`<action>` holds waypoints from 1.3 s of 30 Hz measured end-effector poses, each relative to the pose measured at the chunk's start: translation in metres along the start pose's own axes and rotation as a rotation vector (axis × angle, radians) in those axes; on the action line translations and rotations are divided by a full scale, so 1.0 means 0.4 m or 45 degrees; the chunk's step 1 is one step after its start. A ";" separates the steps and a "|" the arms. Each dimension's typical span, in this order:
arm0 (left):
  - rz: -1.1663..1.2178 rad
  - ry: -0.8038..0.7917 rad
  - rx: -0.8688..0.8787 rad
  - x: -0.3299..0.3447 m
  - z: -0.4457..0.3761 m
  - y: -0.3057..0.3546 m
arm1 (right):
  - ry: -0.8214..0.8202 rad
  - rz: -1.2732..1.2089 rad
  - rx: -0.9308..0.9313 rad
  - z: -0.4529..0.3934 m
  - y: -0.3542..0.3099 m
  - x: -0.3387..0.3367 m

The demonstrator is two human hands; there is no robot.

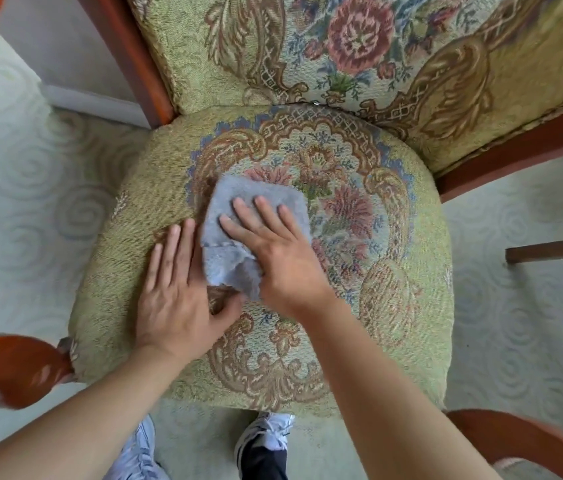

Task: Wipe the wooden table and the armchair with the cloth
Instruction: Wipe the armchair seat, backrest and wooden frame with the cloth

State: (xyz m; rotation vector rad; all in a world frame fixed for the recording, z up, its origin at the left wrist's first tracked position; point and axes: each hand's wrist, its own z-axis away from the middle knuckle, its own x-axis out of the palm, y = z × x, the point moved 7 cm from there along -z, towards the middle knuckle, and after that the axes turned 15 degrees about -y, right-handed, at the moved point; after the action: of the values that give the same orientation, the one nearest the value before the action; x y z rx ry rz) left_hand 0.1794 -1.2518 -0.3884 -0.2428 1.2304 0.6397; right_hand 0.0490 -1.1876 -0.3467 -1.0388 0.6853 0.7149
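Observation:
The armchair's seat cushion (394,244), green with a floral tapestry pattern, fills the middle of the head view. A grey-blue cloth (235,202) lies folded on the seat's centre-left. My right hand (273,251) presses flat on the cloth with fingers spread, thumb tucked at its lower edge. My left hand (179,289) rests flat on the seat just left of the cloth, fingers together and thumb near the cloth's lower corner. The padded backrest (359,46) rises behind.
Red-brown wooden armrests (13,365) curve at the lower left and lower right (529,445). The chair frame (127,53) flanks the backrest. Pale swirl-patterned carpet (20,202) surrounds the chair. A dark wooden edge (553,251) sticks in at the right. My shoes (266,438) stand below the seat.

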 end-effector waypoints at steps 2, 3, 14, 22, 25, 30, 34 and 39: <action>0.011 -0.001 0.011 -0.005 -0.001 0.003 | 0.030 0.009 0.057 0.071 0.058 -0.004; 0.006 -0.008 0.016 -0.006 -0.002 0.004 | 0.066 -0.012 0.119 0.111 0.092 -0.007; -0.026 -0.028 0.009 0.006 -0.006 0.004 | 0.535 -0.472 1.167 0.300 0.328 -0.038; -0.010 -0.003 0.017 0.009 -0.006 0.005 | 0.333 -0.270 0.936 0.187 0.200 -0.023; 0.010 0.008 0.012 0.008 -0.004 0.005 | 0.188 -0.052 0.568 0.115 0.055 0.034; 0.000 0.006 0.004 0.004 -0.002 0.007 | 0.137 0.199 0.537 0.107 0.094 0.041; -0.018 -0.018 0.002 0.009 -0.004 0.003 | 0.343 0.001 0.889 0.143 0.278 -0.062; -0.018 -0.010 0.001 0.012 -0.005 0.003 | 0.468 -0.340 1.244 0.178 0.449 -0.136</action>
State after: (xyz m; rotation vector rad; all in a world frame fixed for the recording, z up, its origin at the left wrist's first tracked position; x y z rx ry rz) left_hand 0.1779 -1.2504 -0.3935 -0.2475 1.2207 0.6274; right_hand -0.1140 -1.0729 -0.3709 -0.3266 1.0370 -0.0928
